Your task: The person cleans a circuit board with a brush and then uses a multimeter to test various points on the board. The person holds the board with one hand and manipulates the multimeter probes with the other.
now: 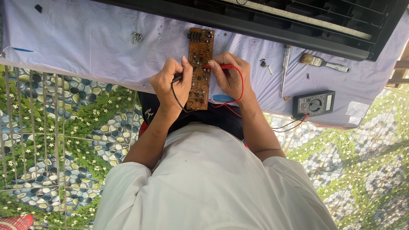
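Probes sit in both of your hands, pinched like pens over the brown circuit board (200, 68) that lies lengthwise on the worktop (85, 42) between them. Your left hand (172, 83) has its grip closed on the black probe (177, 78), fingers curled tight around it, and its tip meets the board's near edge just beside your knuckles; the black lead (175, 97) loops down from under that hand toward your lap. Your right hand (230, 74) has its grip closed on the red probe (219, 67), held between thumb and forefinger with the tip pointing across at the board, and the red lead (241, 87) arcs around the back of that hand and runs off toward the multimeter (314, 104). That meter lies flat, well out beyond your right hand, near the worktop's edge. Between it and your right grip lies a slim test screwdriver (285, 70), and just beside your right hand rest a few small screws (265, 64). Farther out past the screwdriver lies a paintbrush (321, 63). Beyond your left grip, well apart from it, sits another little heap of screws (136, 37). A pale cloth covers the worktop, and a large black casing (272, 25) lies along its far side, past the board.
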